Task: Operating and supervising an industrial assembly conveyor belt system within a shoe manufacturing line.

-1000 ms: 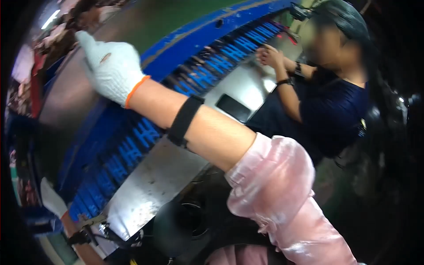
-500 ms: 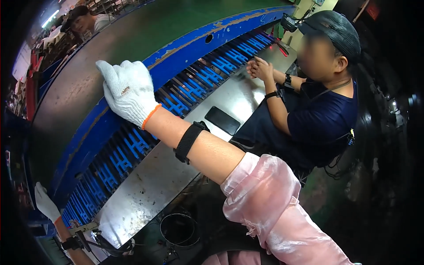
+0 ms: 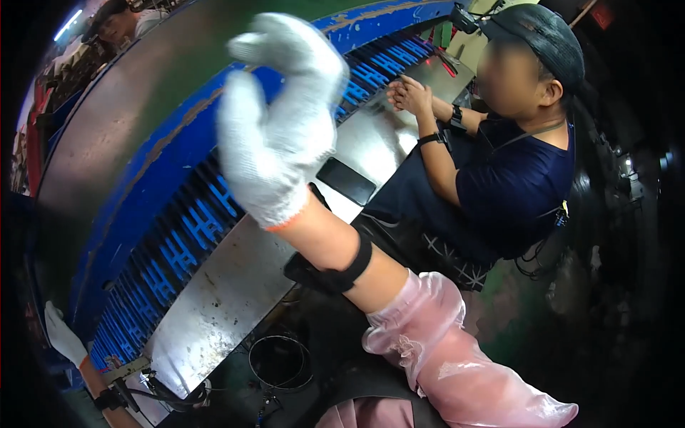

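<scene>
My right hand (image 3: 285,121), in a white knitted glove with an orange cuff, is raised in front of the blue machine beam (image 3: 160,167). Its fingers curl forward while the thumb stands apart, with nothing between them. At the far left edge, my left hand (image 3: 66,335), gloved the same way, is stretched out beside the blue beam's near end; its fingers look small there, and it holds nothing that I can see. Below the beam runs a row of blue forked metal fingers (image 3: 178,253), partly covered by my right hand.
A metal ledge (image 3: 214,307) runs along the machine, with a black phone (image 3: 346,180) lying on it. On the right sits a co-worker (image 3: 514,171) in a dark shirt and cap, hands clasped over the ledge. Another person (image 3: 118,25) is beyond the green-grey tabletop (image 3: 135,107). A dark round bin (image 3: 280,362) stands below.
My right hand has lifted off the beam's top edge and moved up and right, its fingers and thumb parting. My left hand stays by the beam's end. The view has shifted slightly.
</scene>
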The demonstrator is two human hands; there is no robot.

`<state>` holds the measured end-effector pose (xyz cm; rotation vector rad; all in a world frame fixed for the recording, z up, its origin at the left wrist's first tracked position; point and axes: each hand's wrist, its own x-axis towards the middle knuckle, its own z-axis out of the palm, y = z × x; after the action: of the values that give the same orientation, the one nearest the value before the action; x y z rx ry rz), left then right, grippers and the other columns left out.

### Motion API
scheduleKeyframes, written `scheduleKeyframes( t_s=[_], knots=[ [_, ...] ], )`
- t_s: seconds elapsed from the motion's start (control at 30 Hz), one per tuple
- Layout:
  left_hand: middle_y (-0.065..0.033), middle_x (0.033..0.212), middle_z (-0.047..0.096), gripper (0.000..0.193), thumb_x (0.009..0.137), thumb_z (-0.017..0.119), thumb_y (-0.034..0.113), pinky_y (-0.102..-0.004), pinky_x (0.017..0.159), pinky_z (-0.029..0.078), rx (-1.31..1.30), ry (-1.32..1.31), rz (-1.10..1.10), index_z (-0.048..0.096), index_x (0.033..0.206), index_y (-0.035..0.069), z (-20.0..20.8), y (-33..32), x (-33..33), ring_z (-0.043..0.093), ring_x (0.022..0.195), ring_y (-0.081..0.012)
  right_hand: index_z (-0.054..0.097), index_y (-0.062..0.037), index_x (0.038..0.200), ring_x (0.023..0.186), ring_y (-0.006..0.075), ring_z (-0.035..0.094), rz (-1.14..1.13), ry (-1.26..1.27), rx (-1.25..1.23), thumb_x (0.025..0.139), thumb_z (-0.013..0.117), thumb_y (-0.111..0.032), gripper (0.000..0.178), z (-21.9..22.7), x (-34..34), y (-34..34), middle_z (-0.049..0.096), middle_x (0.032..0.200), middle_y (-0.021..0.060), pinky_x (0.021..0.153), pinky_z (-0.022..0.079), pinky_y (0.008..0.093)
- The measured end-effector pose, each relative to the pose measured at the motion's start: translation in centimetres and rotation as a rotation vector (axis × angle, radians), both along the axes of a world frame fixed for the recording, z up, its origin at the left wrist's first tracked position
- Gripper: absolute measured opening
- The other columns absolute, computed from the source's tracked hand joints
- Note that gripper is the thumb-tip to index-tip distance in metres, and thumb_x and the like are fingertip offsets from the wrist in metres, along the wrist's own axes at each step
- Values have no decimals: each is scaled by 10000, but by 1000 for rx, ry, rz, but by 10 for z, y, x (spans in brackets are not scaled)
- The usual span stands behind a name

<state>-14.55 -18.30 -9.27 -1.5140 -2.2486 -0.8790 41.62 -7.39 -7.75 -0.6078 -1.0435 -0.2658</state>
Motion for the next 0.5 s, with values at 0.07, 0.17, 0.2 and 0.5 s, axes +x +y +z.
scheduleKeyframes(
  t_s=[0.07, 0.17, 0.2, 0.5],
  knots=[
    [-70, 868, 587, 396, 1009, 443, 318, -290, 786, 424, 90, 19, -29, 606, 1097, -32, -4, -5, -10, 542, 805, -176, 625, -49, 941, 847, 320, 597, -89, -149, -49, 675, 602, 21, 276, 8, -24, 20, 630, 888, 124, 757, 481, 393],
    [-90, 927, 628, 418, 1008, 441, 327, -305, 809, 437, 119, 48, -61, 604, 1174, -20, -7, 0, -10, 575, 846, -187, 632, -67, 792, 781, 333, 614, 19, -251, -67, 680, 637, -89, 115, 1, -29, 63, 639, 775, 144, 707, 467, 440],
    [-98, 944, 639, 430, 1006, 441, 335, -314, 816, 442, 68, 81, -64, 600, 1199, -14, -6, -1, -9, 585, 858, -192, 630, -78, 747, 745, 325, 610, -99, -401, -259, 693, 639, -125, 72, -11, -26, 67, 627, 730, 136, 683, 461, 434],
    [-85, 742, 520, 413, 1004, 440, 342, -318, 692, 409, 51, 47, -2, 599, 955, -36, 4, -1, 32, 483, 693, -194, 612, -110, 684, 642, 281, 582, -175, -535, -318, 746, 637, -204, 115, -30, -31, 73, 588, 654, 83, 620, 436, 415]
  ],
)
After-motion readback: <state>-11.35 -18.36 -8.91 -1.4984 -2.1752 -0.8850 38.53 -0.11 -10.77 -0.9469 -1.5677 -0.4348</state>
